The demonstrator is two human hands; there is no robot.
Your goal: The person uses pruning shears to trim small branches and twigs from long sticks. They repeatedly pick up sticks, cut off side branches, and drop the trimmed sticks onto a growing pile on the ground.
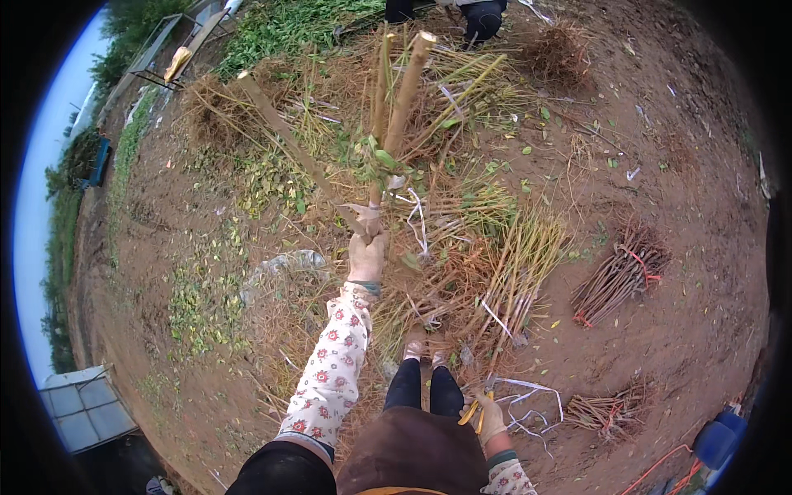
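Observation:
My left hand [367, 254] is stretched out ahead, wrapped round the lower part of several woody stems. The thickest stem [406, 99] rises with a pale cut end; another stem [289, 136] slants to the left. A few green leaves [381, 157] hang among them just above the hand. Down by my right hip, my right hand [495, 417] is closed on pruning shears [473, 412] with yellow-orange handles. Loose white strips [536, 394] trail beside that hand. Whether the strips are also held I cannot tell.
A tied bundle of yellow-green stems [520, 280] lies before my feet. To the right are a brown bundle with red ties [623, 272], a smaller bundle [610, 412] and a blue container [718, 441]. Another person's dark-clothed leg [483, 21] shows at the far edge.

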